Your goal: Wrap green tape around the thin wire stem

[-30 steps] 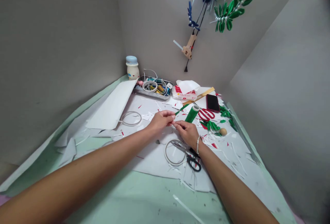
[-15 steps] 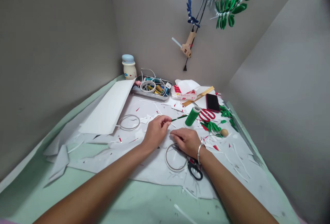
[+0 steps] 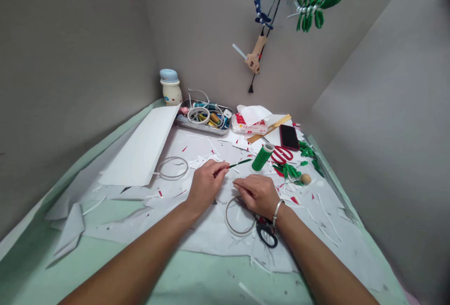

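My left hand [image 3: 206,184] pinches the near end of a thin dark green leaf-like strip [image 3: 241,162], which points right toward a spool of green thread [image 3: 262,159]. Close by, my right hand [image 3: 259,193] is closed, its thumb and fingertips pressed together. Whatever it may hold, perhaps thread, is too fine to make out. Beneath that hand lie a pale ring [image 3: 227,219] and black-handled scissors [image 3: 267,236], their blades partly hidden. Green leaf sprays [image 3: 288,171] and a round wooden bead [image 3: 305,179] lie to the right of the spool.
Red-handled scissors [image 3: 281,155] and a phone [image 3: 289,137] lie at the right. Behind are a tissue pack [image 3: 250,126] and a metal tray [image 3: 214,130] of supplies. White card [image 3: 140,148] and another ring [image 3: 173,178] lie left. Paper scraps litter the table.
Both hands have drawn slightly apart, the left moving left with the green strip. The strip's tip now sits a little farther from the spool. The view has shifted slightly.
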Motion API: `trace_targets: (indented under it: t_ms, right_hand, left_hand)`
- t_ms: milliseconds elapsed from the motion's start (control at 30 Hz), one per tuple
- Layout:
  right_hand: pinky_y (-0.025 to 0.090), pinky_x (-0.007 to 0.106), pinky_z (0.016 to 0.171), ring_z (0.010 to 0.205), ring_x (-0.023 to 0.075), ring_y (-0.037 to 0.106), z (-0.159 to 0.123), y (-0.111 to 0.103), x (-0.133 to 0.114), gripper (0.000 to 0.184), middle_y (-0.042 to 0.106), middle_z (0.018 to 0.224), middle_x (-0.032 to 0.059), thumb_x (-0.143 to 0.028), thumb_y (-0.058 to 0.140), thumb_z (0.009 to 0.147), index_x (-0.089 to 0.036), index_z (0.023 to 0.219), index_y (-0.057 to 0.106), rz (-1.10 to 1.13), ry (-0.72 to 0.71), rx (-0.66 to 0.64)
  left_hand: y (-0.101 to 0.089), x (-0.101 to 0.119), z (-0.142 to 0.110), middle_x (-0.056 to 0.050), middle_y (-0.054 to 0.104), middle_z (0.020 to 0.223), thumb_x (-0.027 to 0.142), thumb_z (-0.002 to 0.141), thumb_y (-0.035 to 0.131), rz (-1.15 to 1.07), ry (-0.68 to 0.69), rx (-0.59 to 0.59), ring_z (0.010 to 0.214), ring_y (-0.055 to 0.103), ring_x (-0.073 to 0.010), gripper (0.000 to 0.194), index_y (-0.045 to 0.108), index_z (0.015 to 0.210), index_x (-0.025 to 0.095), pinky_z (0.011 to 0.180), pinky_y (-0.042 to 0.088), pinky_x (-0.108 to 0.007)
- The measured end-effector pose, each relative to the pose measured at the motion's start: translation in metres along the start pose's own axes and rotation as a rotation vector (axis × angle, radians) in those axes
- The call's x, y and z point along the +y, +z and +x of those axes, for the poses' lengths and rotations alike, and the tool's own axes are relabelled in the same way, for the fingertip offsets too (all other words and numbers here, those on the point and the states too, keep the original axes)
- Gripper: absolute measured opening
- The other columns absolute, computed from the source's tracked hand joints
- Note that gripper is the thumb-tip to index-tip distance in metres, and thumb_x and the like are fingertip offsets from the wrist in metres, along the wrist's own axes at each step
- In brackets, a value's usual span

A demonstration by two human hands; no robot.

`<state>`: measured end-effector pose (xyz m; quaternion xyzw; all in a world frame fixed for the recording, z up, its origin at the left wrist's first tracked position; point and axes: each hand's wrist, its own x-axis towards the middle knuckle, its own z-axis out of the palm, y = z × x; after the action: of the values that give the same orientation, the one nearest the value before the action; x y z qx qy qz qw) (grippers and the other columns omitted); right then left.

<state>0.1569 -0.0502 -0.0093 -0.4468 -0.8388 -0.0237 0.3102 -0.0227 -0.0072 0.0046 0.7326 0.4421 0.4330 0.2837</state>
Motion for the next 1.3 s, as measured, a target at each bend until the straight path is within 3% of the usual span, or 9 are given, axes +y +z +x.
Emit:
trace_targets:
  t_ms: [133, 300, 467, 800, 1033, 1300]
  right_hand:
    - [0.039, 0.026, 0.064, 0.062, 0.0139, 0.056, 0.0, -0.002, -0.001, 0.02, 0.065, 0.066, 0.0032, -0.025, 0.049, 0.089, -0.021, 0.092, 0.068, 0.004, 0.01, 0.005]
    - [0.04, 0.026, 0.064, 0.062, 0.0141, 0.056, 0.0, 0.0, -0.003, 0.021, 0.066, 0.067, 0.0032, -0.025, 0.048, 0.089, -0.022, 0.092, 0.069, 0.018, 0.007, -0.012]
    - [0.04, 0.026, 0.064, 0.061, 0.0138, 0.054, 0.0, -0.004, -0.004, 0.02, 0.064, 0.066, 0.0029, -0.025, 0.049, 0.089, -0.02, 0.092, 0.068, 0.013, -0.003, 0.007]
    - [0.038, 0.027, 0.062, 0.058, 0.0134, 0.05, 0.002, -0.014, 0.005, 0.021, 0.059, 0.06, 0.0017, -0.029, 0.051, 0.09, -0.021, 0.091, 0.07, 0.022, 0.054, 0.088]
    - [0.04, 0.027, 0.062, 0.06, 0.0137, 0.053, 0.004, -0.015, 0.004, 0.021, 0.063, 0.063, 0.0019, -0.03, 0.051, 0.09, -0.022, 0.091, 0.071, 0.114, 0.085, 0.116]
    - [0.047, 0.025, 0.064, 0.069, 0.0148, 0.061, 0.005, -0.016, 0.014, 0.02, 0.071, 0.08, 0.003, -0.033, 0.056, 0.086, -0.02, 0.083, 0.071, 0.482, 0.354, 0.141]
  left_hand:
    - [0.001, -0.001, 0.001, -0.003, 0.068, 0.093, 0.026, 0.082, 0.057, -0.075, -0.054, 0.005, 0.087, 0.061, -0.0166, 0.019, 0.072, 0.094, 0.023, 0.08, 0.045, -0.026]
    - [0.004, -0.004, 0.0, 0.0, 0.069, 0.081, 0.025, 0.077, 0.062, -0.158, -0.162, 0.006, 0.072, 0.061, -0.0147, 0.033, 0.066, 0.11, 0.024, 0.075, 0.046, -0.026]
    - [0.003, -0.004, 0.0, -0.002, 0.067, 0.091, 0.024, 0.082, 0.055, -0.022, -0.034, -0.038, 0.083, 0.059, -0.0155, 0.015, 0.069, 0.086, 0.022, 0.077, 0.044, -0.026]
    - [0.003, -0.003, -0.001, -0.003, 0.058, 0.086, 0.021, 0.085, 0.047, 0.109, 0.024, -0.168, 0.079, 0.055, -0.0157, 0.018, 0.064, 0.087, 0.021, 0.072, 0.042, -0.027]
    - [0.006, 0.002, -0.005, -0.006, 0.053, 0.097, 0.017, 0.085, 0.046, 0.104, 0.093, -0.258, 0.094, 0.053, -0.0179, 0.019, 0.064, 0.088, 0.02, 0.081, 0.042, -0.028]
    - [0.005, 0.004, -0.006, -0.003, 0.055, 0.085, 0.018, 0.087, 0.043, 0.095, 0.156, -0.431, 0.082, 0.053, -0.0154, 0.018, 0.061, 0.087, 0.019, 0.075, 0.039, -0.027]
